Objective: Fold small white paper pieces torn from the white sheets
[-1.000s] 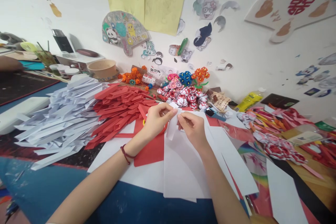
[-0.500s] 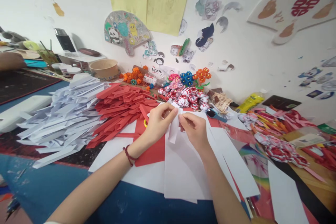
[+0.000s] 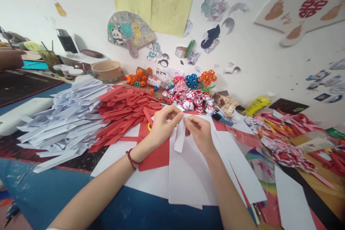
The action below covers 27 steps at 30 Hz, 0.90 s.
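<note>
Between both hands hangs a narrow folded white paper strip (image 3: 179,137), its lower end pointing toward me. My left hand (image 3: 165,125), with a dark red cord on the wrist, pinches the strip's upper end. Close beside it, my right hand (image 3: 199,131) has thumb and fingers pressed together at the strip's right edge. Beneath them lie white sheets (image 3: 191,176) and a red sheet (image 3: 155,156). A yellow ring, partly hidden, shows by my left hand. To the left are heaps of folded white strips (image 3: 72,115) and red strips (image 3: 126,109).
Red-and-white paper flowers (image 3: 188,100) sit along the wall, with a beige bowl (image 3: 107,70) farther left. Colourful strips (image 3: 291,125) and a yellow bottle (image 3: 257,105) lie at the right. Another person's hand (image 3: 10,59) shows at the left edge.
The white strip now hangs slightly lower and more of its face shows. My hands have barely moved. At the left edge, the other person's hand has shifted slightly.
</note>
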Available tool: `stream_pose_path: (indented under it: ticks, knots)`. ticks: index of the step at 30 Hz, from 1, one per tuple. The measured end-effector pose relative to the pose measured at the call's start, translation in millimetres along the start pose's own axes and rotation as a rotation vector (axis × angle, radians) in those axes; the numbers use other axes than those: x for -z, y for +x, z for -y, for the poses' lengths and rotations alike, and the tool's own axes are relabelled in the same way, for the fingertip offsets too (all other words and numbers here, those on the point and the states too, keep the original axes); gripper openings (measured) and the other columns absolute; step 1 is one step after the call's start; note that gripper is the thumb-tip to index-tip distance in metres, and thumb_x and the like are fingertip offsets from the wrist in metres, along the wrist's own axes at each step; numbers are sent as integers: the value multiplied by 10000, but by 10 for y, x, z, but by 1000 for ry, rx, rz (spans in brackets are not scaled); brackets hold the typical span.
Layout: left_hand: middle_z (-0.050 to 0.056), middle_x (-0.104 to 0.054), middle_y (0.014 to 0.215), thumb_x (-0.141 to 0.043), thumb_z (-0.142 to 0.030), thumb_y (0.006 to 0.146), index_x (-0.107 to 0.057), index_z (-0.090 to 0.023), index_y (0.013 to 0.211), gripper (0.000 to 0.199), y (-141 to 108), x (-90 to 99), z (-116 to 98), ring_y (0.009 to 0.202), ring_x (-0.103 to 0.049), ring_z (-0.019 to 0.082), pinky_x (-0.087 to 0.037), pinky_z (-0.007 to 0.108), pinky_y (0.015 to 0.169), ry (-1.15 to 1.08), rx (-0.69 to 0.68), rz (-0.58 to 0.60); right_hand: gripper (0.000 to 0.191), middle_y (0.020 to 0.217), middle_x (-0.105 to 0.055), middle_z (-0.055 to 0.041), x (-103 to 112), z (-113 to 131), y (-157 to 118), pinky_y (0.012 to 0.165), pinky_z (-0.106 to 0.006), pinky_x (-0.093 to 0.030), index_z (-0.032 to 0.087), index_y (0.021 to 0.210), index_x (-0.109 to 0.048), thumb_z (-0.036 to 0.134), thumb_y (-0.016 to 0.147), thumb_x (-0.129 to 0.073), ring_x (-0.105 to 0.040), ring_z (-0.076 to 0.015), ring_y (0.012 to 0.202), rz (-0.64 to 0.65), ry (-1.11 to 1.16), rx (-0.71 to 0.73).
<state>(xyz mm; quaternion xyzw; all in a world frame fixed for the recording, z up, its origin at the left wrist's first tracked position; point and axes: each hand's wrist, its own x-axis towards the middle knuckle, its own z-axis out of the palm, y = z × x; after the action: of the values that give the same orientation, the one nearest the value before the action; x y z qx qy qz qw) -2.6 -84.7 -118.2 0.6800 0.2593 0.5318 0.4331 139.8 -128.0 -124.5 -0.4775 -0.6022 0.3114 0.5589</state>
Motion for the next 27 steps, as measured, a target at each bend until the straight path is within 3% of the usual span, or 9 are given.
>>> stream_pose_path:
  ticks: [6, 14, 22, 27]
  knots:
    - [-16, -515, 664, -529, -384, 875, -560, -147, 773, 260, 17, -5, 22, 568, -462, 74, -373, 190, 533, -54, 66, 71, 303, 520, -490, 39, 14, 34, -10, 484, -219, -380, 178, 631, -526, 345, 882, -555, -476, -95, 480, -33, -22, 49]
    - [-13, -524, 613, -602, -444, 812, -591, -114, 721, 343, 37, -5, 48, 550, -490, 73, -378, 182, 513, -104, 205, 307, 272, 534, -436, 45, 57, 9, 4, 449, -221, -309, 166, 657, -543, 346, 855, -595, -389, -82, 472, -258, -30, 111]
    - [1, -556, 575, -674, -452, 742, -613, -97, 690, 364, 28, -4, 31, 506, -471, 68, -317, 181, 469, -103, 327, 274, 249, 583, -477, 24, 45, -24, 10, 482, -223, -322, 150, 686, -582, 346, 837, -614, -415, -93, 529, -326, -56, 123]
    - [6, -575, 608, -679, -446, 741, -621, -100, 722, 352, 27, -16, 36, 543, -499, 76, -347, 189, 502, -155, 329, 274, 257, 558, -471, 31, 55, -31, 15, 453, -220, -311, 153, 683, -581, 351, 844, -607, -395, -84, 483, -289, -12, 120]
